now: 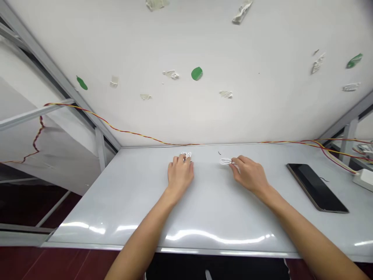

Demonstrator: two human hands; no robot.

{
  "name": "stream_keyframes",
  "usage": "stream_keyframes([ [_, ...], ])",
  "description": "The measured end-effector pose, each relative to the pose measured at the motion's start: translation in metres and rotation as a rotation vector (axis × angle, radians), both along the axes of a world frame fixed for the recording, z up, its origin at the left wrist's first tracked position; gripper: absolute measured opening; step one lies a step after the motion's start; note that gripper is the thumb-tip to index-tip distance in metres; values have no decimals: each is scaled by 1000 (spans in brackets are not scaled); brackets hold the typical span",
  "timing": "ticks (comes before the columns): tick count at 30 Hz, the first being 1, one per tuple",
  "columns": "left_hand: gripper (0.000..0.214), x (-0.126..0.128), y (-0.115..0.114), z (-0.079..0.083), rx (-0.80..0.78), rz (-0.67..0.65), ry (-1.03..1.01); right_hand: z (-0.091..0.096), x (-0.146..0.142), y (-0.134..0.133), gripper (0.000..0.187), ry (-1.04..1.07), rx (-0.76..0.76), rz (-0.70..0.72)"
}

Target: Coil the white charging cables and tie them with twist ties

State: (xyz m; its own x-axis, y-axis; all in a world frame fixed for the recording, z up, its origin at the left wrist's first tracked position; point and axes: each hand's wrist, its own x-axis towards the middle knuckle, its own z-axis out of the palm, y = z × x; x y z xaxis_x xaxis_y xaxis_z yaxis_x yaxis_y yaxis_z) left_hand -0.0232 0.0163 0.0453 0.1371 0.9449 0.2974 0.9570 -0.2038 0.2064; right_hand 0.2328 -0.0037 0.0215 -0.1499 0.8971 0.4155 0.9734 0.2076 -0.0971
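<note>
My right hand (pixel 247 171) pinches a looped white cable (pixel 225 161) between thumb and fingertips. The loop points left, just over the grey tabletop. To the left, my left hand (pixel 180 173) has its fingers curled down on a small white coil of cable (pixel 188 154). Part of that coil shows past the fingertips; the rest lies hidden under them. A short dark bit of wire or twist tie (pixel 219 153) lies on the table behind and between the two hands.
A black phone (pixel 319 188) lies right of my right hand, with a thin dark strip (pixel 324 179) beside it. A white power strip (pixel 364 179) sits at the right edge. Red-yellow twisted wire (pixel 131 133) runs along the white wall (pixel 175 112). Grey metal frames (pixel 100 149) stand at the sides.
</note>
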Motion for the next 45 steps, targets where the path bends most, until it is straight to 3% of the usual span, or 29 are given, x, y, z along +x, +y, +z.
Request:
stream_keyframes([
  [2,27,-7,4,3,-18,74,133,1,8,4,22,-44,-78,-127],
  [5,35,-11,6,4,-150,122,158,0,18,8,21,-59,-153,-227],
  [10,32,-10,7,3,-265,105,154,0,29,10,17,-54,-313,-352],
  [15,31,-9,7,-1,-189,74,187,-2,31,13,21,-32,-290,-336],
  [25,22,0,4,-6,-218,-3,66,-11,38,17,30,44,-149,-331],
  [27,20,2,3,-6,-208,-27,13,-6,33,16,29,143,-57,-261],
  [29,20,6,1,-6,-232,-106,-199,1,22,13,33,397,-18,-101],
  [31,23,12,-1,-7,-345,-242,-565,6,7,8,35,657,-111,78],
  [33,31,18,-6,-9,-525,-389,-908,7,-9,2,37,768,-263,204],
  [35,39,25,-11,-11,-677,-501,-1103,6,-23,-4,39,853,-406,316],
  [37,42,29,-17,-13,-745,-539,-1156,3,-32,-8,39,1002,-520,394],
  [39,40,31,-21,-14,-718,-487,-1111,-1,-36,-10,39,1159,-591,428],
  [45,21,32,-23,-16,-394,-410,-914,-8,-36,-9,35,1256,-580,409],
])
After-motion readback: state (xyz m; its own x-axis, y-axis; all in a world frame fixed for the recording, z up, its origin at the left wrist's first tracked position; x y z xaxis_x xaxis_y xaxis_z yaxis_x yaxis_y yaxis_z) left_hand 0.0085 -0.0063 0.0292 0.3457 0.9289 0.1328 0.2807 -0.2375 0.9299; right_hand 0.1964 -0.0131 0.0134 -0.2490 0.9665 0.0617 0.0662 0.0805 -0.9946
